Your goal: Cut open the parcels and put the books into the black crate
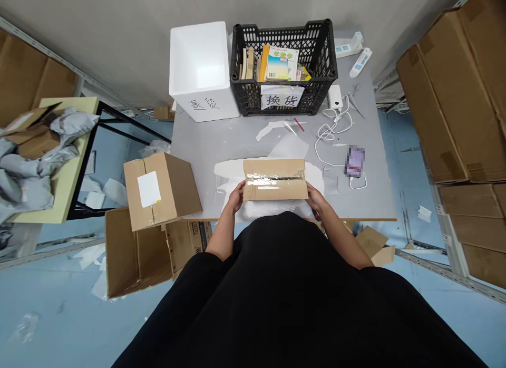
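In the head view I hold a small flat cardboard box [274, 193] at the near edge of the table. Shiny clear tape runs over its top, with a dark slit along the middle seam. My left hand [237, 196] grips its left end. On the opposite end is my right hand [315, 197], fingers closed round the side. A small red and black object [316, 215] shows just below my right hand; its kind is unclear. Beneath the box lies crumpled white wrapping [229, 169], partly hidden.
A black crate [282, 102] of books and a white foam box [203, 102] stand at the table's back. Right of me are a phone [354, 161], a white cable [330, 131] and tweezers [357, 107]. A labelled carton [174, 186] sits at the left edge.
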Demonstrator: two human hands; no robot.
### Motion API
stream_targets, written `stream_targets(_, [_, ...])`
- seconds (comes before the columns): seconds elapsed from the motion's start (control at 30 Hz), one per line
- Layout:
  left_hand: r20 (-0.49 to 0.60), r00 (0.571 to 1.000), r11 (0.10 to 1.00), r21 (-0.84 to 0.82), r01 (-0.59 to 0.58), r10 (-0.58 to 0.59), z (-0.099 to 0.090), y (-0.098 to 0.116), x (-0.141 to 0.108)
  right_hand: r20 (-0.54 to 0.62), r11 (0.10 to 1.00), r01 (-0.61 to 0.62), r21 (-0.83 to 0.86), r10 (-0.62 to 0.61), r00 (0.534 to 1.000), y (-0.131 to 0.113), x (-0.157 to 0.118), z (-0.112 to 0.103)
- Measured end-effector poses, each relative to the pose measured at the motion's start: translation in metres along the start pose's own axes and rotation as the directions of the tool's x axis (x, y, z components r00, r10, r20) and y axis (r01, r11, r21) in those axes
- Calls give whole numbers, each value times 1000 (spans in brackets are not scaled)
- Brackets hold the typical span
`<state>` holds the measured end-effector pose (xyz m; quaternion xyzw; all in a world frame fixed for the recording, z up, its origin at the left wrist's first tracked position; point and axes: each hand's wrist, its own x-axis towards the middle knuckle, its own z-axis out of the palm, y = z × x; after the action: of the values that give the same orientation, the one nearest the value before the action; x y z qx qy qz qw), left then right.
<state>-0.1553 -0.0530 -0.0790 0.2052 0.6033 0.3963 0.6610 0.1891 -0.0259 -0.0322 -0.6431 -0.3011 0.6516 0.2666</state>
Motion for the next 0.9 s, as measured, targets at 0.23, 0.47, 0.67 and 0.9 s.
stream_targets(0.23, [96, 995, 994, -104, -22, 32, 16, -5, -8, 105, 993, 75, 87, -84, 991, 11, 3, 6])
stream_targets(0.47, [108, 989, 989, 91, -115, 105, 18, 21, -16, 58, 992, 121, -42, -118, 991, -24, -5, -5])
stream_targets(0.67, [215, 976, 975, 205, -90, 45, 15, 51, -22, -34, 975, 14, -220, -22, 999, -59, -7, -4])
stream_targets(0.9, [70, 985, 891, 440, 112, -158, 15, 64, -23, -55, 928, -223, -300, 216, 975, -69, 9, -2])
